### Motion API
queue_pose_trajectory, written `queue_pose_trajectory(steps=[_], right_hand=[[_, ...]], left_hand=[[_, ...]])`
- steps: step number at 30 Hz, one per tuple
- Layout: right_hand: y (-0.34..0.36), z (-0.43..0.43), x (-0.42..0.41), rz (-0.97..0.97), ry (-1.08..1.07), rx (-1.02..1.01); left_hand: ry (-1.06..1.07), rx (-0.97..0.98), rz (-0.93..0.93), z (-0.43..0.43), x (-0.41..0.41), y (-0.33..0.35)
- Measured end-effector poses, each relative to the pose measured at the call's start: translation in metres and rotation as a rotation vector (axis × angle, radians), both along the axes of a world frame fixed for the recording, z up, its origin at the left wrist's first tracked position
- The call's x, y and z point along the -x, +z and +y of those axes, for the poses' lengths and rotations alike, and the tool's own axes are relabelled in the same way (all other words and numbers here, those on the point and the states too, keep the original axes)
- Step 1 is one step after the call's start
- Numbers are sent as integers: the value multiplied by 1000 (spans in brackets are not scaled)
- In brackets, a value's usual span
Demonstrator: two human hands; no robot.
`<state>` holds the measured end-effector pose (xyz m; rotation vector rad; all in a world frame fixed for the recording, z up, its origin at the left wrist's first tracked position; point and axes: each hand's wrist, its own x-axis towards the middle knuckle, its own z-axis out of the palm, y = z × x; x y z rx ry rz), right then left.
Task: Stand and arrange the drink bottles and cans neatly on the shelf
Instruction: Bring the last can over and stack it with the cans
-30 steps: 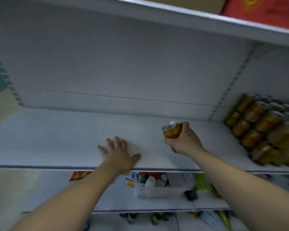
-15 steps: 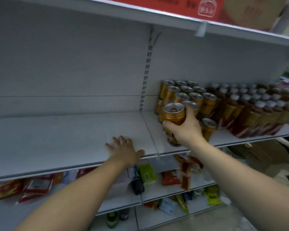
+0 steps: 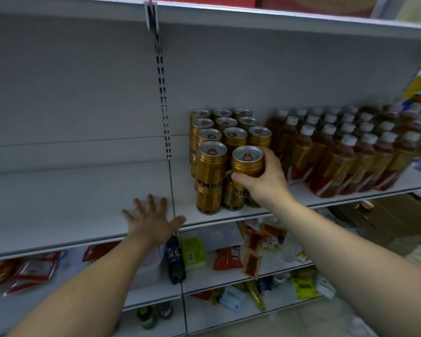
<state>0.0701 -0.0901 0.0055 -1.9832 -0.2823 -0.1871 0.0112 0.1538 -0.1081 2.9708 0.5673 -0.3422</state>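
My right hand (image 3: 265,178) grips a gold drink can (image 3: 247,161) upright, held on top of a lower can (image 3: 231,193) at the front of a two-high stack of gold cans (image 3: 210,171). Right of the stack stand rows of amber drink bottles (image 3: 345,161) with white caps. My left hand (image 3: 151,218) lies flat, fingers spread, on the white shelf (image 3: 71,203) near its front edge, left of the cans. The shelf's left part is bare.
A slotted upright (image 3: 164,113) runs down the back wall at the seam between shelf sections. Lower shelves hold snack packets (image 3: 229,257), a dark bottle (image 3: 176,259) and green packs. Red boxes sit on the top shelf. Cardboard lies at the lower right.
My right hand has carried the can rightward from the bare shelf section to the can stack and holds it over a lower can. My left hand stays flat on the shelf.
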Motion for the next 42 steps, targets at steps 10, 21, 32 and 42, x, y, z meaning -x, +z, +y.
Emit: queue_pose_trajectory(steps=[10, 21, 32, 42], right_hand=[[-12, 2, -35, 9, 83, 141], [8, -8, -42, -142, 30, 344], [29, -11, -97, 97, 88, 477], [34, -18, -128, 34, 219, 598]], left_hand=[[5, 9, 21, -1, -3, 0], [70, 308, -170, -7, -15, 28], [109, 1141, -580, -80, -59, 63], [208, 1082, -637, -96, -53, 67]])
